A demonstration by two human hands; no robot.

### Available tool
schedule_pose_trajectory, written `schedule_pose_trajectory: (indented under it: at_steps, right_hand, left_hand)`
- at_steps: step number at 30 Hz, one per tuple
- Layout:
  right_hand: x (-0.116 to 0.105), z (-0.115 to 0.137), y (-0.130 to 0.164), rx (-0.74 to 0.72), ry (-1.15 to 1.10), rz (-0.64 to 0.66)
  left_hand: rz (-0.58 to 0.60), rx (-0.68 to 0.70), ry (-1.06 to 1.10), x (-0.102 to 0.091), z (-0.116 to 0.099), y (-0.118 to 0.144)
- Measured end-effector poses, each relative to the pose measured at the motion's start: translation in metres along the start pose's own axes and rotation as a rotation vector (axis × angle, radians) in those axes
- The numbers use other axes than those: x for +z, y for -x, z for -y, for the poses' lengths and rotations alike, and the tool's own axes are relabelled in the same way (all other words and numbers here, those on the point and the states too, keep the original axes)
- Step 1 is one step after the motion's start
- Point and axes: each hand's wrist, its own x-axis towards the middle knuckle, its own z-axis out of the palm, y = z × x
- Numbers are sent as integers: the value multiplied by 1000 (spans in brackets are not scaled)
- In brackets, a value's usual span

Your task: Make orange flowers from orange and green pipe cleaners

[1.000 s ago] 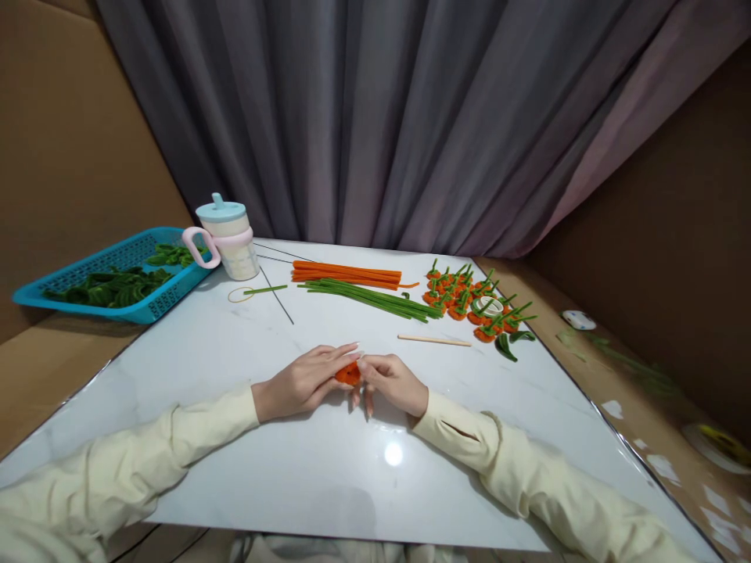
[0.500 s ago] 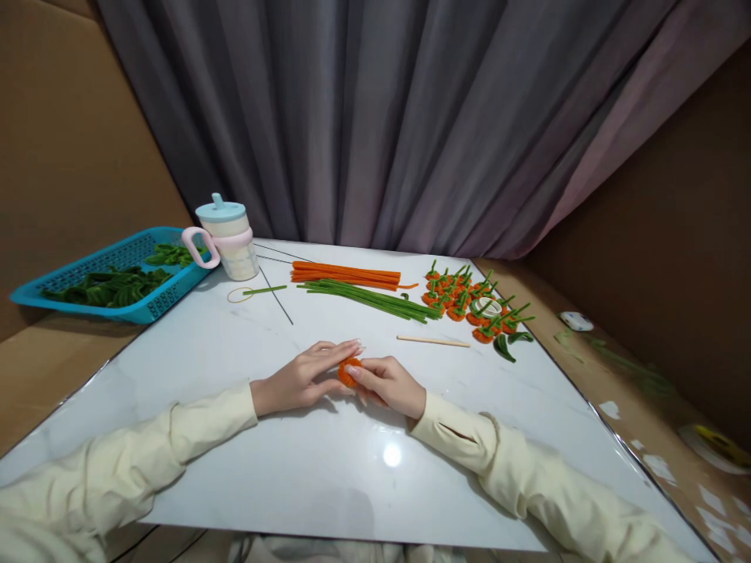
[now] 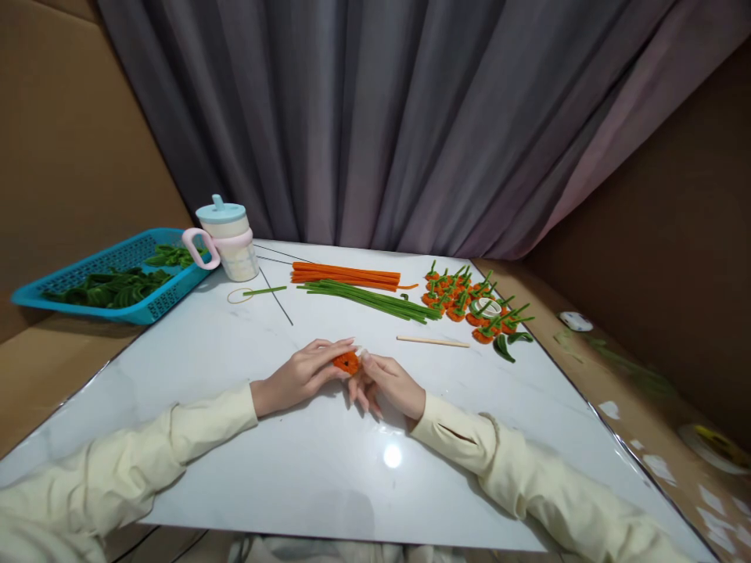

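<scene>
A small round coil of orange pipe cleaner point(image 3: 346, 363), with a dark hole in its middle, sits between the thumb and fingers of my left hand point(image 3: 302, 374). Just to its right, my right hand point(image 3: 392, 383) has thumb and forefinger pinched together beside the coil; whatever is between them is too small to make out. Its other fingers hang loosely below. Beyond my hands lie a bundle of orange pipe cleaners point(image 3: 346, 275) and a bundle of green pipe cleaners point(image 3: 369, 300). A thin wooden stick point(image 3: 432, 342) lies ahead of my right hand.
At the right back stand several orange pipe-cleaner pumpkins point(image 3: 456, 311) with green stems, a white ring roll point(image 3: 486, 307) among them. A lidded cup point(image 3: 238, 254) and a blue basket point(image 3: 141, 311) of green leaves are at left. A dark wire point(image 3: 275, 295) lies near the cup.
The orange coil has turned, showing its dark hole, and shifted slightly left into my left hand. My right thumb has come off its face, and the lower right fingers have spread downward.
</scene>
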Motion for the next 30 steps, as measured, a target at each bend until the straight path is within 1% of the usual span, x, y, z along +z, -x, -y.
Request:
schedule_pose_trajectory:
  at_steps: [2,4,5,6,7,9,10,11,12,14,16,17,19,21,24,27,30]
  right_hand:
    - [1,0,0,-7,-16,4]
    - [0,-1,1,-39,94,-5]
    - [0,-2,2,-72,190,-38]
    - [-1,-3,3,-122,313,-95]
    - [-3,-4,4,-191,458,-173]
    - [-7,-7,6,-389,797,-341]
    - [-9,-8,7,-500,975,-394]
    - [-11,-9,8,-596,1128,-417]
    - [-13,-9,9,-675,1255,-407]
    - [-15,-8,10,-786,1442,-333]
    - [-16,-6,11,-851,1549,-261]
    - [-16,-6,12,-870,1587,-251]
    - [-15,-6,11,-861,1571,-290]
    - [-15,-6,11,-797,1441,-352]
    - [-12,-5,11,-663,1150,-395]
    - [-9,-1,10,-517,872,-394]
    - [-6,3,9,-385,593,-366]
  left_hand:
    - [11,-33,36,-1,-2,-1]
    - [21,-91,101,-2,-6,-3]
    - [12,-156,139,-2,-9,-4]
    - [-16,-242,186,-3,-13,-6]
    - [-68,-364,237,-3,-16,-7]
    - [-213,-596,396,-3,-23,-11]
    - [-252,-688,487,-3,-26,-12]
    - [-263,-761,583,-2,-28,-13]
    - [-239,-814,677,-1,-29,-14]
    - [-121,-861,837,0,-30,-15]
    - [-20,-838,931,1,-29,-14]
    - [1,-820,946,1,-28,-13]
    - [-13,-801,934,0,-27,-12]
    - [-59,-798,891,-2,-27,-11]
    - [-100,-769,845,-4,-29,-11]
    - [-87,-721,809,-4,-31,-11]
    - [-72,-675,739,-3,-31,-10]
